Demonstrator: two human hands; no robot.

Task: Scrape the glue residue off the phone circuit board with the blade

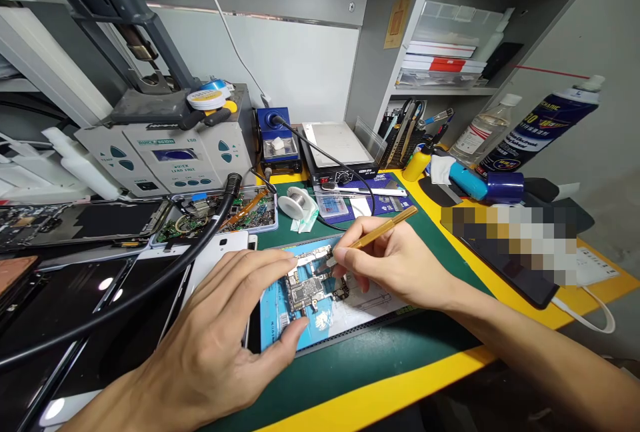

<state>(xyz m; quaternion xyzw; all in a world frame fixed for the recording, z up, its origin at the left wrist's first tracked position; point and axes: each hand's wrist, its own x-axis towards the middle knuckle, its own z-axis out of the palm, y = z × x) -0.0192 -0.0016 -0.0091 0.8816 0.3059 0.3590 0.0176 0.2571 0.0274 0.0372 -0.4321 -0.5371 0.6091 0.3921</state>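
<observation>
A small circuit board (306,291) lies on a blue and white sheet (273,299) over the green mat. My left hand (225,325) steadies the board, its fingertips at the upper left edge and the thumb near the lower edge. Between the thumb and fingers of my right hand (385,255) is a gold-coloured pen-like tool (385,227), pointing down at the board's upper right part. Its tip is too small to make out.
A grey hot-air station (193,152) stands back left, its black hose (200,242) crossing phones at the left. Behind the board are a solder spool (296,207) and a heating plate (335,145). A dark phone (505,265) and bottles (487,129) stand right.
</observation>
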